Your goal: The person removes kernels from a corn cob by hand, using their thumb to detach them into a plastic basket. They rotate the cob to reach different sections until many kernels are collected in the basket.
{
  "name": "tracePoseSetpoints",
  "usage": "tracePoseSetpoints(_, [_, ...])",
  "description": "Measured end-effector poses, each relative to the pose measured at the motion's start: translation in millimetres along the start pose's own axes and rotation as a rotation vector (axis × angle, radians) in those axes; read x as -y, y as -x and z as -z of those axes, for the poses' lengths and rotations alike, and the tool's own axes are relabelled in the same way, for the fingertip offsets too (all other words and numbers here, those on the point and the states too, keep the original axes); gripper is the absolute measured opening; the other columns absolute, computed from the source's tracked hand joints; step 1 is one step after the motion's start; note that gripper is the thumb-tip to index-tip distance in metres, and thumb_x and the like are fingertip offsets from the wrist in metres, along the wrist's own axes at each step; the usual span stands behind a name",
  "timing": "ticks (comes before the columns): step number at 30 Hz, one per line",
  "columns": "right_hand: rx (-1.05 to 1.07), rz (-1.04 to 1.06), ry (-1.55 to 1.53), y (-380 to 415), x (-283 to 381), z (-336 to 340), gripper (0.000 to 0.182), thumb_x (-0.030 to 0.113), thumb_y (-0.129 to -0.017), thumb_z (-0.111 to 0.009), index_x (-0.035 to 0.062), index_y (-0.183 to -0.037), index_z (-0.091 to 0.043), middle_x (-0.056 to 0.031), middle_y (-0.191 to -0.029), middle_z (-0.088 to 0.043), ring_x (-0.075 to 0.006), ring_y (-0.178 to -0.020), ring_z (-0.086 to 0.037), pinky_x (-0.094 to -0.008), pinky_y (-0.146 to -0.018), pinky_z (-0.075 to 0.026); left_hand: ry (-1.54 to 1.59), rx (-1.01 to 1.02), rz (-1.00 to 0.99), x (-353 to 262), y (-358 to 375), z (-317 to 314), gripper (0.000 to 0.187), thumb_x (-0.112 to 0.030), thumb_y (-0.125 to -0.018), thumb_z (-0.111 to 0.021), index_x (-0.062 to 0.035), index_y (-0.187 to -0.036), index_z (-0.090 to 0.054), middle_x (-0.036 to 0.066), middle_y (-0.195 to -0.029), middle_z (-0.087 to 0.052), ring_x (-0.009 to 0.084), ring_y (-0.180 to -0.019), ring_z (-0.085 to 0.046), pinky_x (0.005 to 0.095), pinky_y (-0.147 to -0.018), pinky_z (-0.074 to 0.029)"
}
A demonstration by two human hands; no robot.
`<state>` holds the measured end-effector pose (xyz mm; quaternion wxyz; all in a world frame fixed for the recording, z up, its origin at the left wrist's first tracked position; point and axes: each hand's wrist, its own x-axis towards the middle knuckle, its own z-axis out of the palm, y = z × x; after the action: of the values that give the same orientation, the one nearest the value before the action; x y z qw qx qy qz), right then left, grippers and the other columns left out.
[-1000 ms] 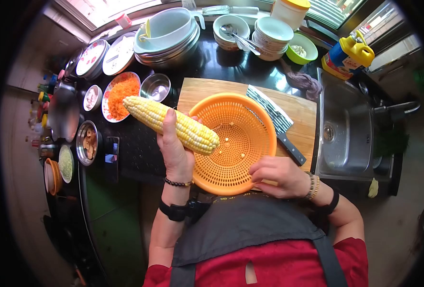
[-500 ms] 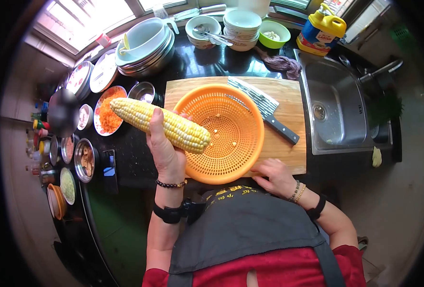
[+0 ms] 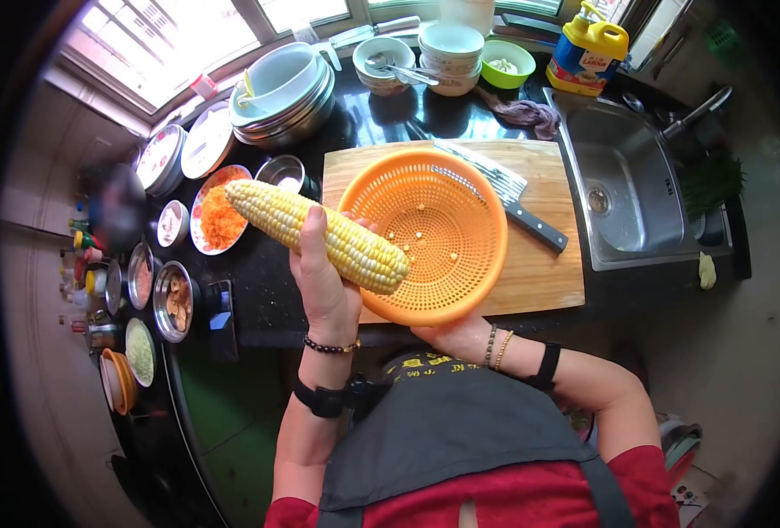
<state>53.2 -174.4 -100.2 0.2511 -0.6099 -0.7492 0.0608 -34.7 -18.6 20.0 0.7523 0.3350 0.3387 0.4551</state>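
My left hand [image 3: 326, 295] is closed round a yellow ear of corn [image 3: 359, 253], its thumb across the top. The cob is tilted over the left side of an orange colander [image 3: 488, 264]. A few loose kernels [image 3: 454, 256] lie on the colander's bottom. My right hand [image 3: 458, 336] is at the colander's near edge, with its fingers hidden beneath it. A wooden cutting board [image 3: 544, 286] supports the colander. Beside it on the board rests a knife [image 3: 535, 226] with a black handle and a patterned blade.
A steel sink [image 3: 623, 176] is at the right. Stacked bowls [image 3: 451, 66], a green bowl [image 3: 506, 63] and a yellow jug [image 3: 586, 53] stand at the back. Leftward are a plate of shredded orange food [image 3: 220, 216], a steel bowl [image 3: 173, 302] and a phone [image 3: 222, 317].
My right hand has moved left from the board, and its fingers have gone under the colander's near edge. My left hand still holds the corn. The whole view has shifted slightly.
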Motion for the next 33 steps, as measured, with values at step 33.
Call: tracePoseSetpoints(33, [-0.163,-0.709,-1.534,-75.5,-1.2,95.5,0.037,0.022,-0.092,-0.052,0.0006,-0.121,-0.042,-0.0084,-0.095,-0.061,-0.0123,-0.075,-0.062,-0.0223,-0.065,-0.051,0.118,0.105,0.152,4.8,-36.8,-10.0,0.051,-0.039,-0.081,-0.062,0.0039,-0.103,-0.044,0.013,-0.087,-0.053,0.0224,-0.079,-0.058,0.0365,-0.076,-0.052])
